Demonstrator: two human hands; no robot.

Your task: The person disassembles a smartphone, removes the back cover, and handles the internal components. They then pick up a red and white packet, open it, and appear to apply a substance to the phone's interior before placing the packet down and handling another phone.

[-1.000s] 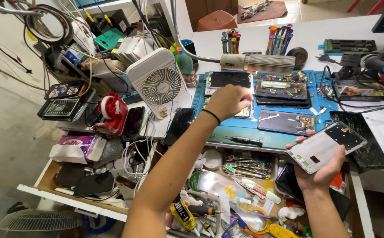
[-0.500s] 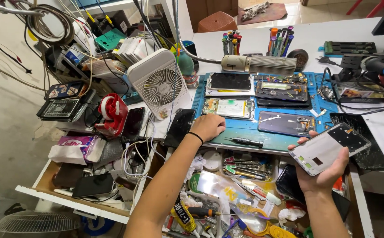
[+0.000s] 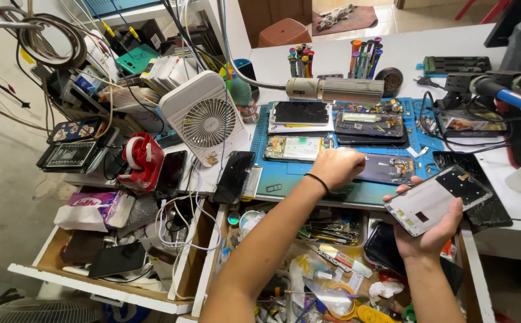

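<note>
Blue rubbery mat (image 3: 284,179) under my left hand (image 3: 337,167), which is curled shut knuckles-up near the mat's front edge; whatever sits under the fingers is hidden. My right hand (image 3: 431,230) grips a flat, pale phone back panel (image 3: 437,200) with a dark camera patch, held off the bench (image 3: 512,206) edge above the open, cluttered drawer (image 3: 326,263). Opened phones crowd the mat behind.

I am holding a white rectangular phone panel (image 3: 437,200) in my right hand (image 3: 431,230). A dark phone screen (image 3: 300,112) is lying on the blue mat (image 3: 272,170); another black screen (image 3: 234,176) is resting beside the fan, and a pink-and-white tissue packet (image 3: 96,209) is sitting left.
</note>
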